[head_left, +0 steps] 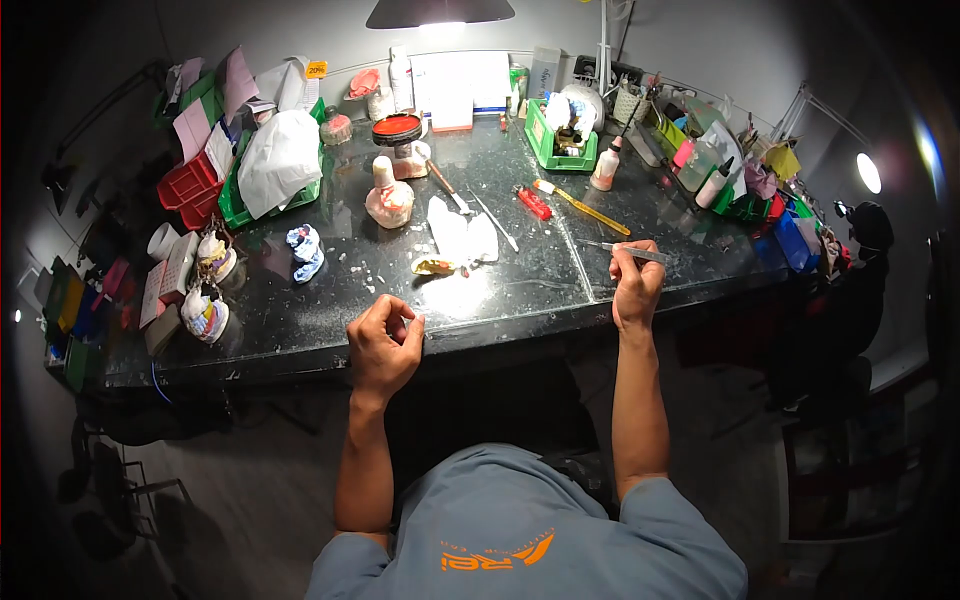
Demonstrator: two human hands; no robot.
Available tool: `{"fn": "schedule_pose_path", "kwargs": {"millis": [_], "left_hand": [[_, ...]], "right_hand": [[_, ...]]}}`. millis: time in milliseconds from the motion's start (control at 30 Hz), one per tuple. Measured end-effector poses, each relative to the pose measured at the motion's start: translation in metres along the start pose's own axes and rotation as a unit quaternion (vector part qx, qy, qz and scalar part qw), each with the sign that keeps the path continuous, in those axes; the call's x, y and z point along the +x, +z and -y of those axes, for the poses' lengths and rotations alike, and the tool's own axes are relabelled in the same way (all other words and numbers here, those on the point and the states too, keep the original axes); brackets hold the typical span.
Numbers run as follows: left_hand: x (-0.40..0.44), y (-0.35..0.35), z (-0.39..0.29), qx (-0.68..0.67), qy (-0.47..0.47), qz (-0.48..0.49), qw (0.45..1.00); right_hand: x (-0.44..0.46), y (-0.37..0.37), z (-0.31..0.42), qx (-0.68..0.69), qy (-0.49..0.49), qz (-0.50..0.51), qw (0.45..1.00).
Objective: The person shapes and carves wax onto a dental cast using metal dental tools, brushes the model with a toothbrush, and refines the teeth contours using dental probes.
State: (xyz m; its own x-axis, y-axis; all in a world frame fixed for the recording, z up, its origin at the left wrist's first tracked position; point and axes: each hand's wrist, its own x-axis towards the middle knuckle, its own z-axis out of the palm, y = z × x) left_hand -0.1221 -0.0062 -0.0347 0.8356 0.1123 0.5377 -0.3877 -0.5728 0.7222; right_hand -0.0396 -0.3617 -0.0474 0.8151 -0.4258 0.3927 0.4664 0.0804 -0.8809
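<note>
My right hand (637,285) is closed around a slim metal hand tool (652,256) with a thin tip pointing left, just above the bench's front part. My left hand (383,345) hovers at the front edge, fingers curled in toward the thumb. Whatever it may hold is hidden or too small to name. Between the hands and farther back lies a crumpled white tissue (465,235), with a small gold-brown piece (434,267) at its lower left. A brush (447,186), a thin metal instrument (495,220), a red-handled tool (534,203) and a yellow-handled brush (590,210) rest behind.
Dental models (206,312) and a blue-white crumpled lump (304,252) sit on the left. A glass jar (389,205) and a red-topped container (398,130) stand mid-back. Green bins (548,142), a dropper bottle (606,165) and clutter line the back and right of the black bench (350,240).
</note>
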Motion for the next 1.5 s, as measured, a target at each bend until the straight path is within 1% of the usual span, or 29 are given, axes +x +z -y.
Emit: {"fn": "schedule_pose_path", "kwargs": {"millis": [400,700,800,1500], "left_hand": [[-0.0001,0.0018,0.0044,0.009,0.018,-0.005,1.0],[0.0001,0.0007,0.0018,0.02,0.013,0.002,1.0],[0.0008,0.0007,0.0033,0.019,0.026,0.0,0.999],[0.0002,0.001,0.0053,0.015,0.024,0.001,1.0]], "right_hand": [[0.0011,-0.0023,-0.0047,0.007,-0.009,0.007,1.0],[0.0015,-0.0028,-0.0034,-0.004,-0.012,0.01,1.0],[0.0025,-0.0049,-0.0051,0.001,-0.006,0.009,1.0],[0.0025,-0.0051,-0.0046,-0.021,-0.014,0.013,1.0]]}}
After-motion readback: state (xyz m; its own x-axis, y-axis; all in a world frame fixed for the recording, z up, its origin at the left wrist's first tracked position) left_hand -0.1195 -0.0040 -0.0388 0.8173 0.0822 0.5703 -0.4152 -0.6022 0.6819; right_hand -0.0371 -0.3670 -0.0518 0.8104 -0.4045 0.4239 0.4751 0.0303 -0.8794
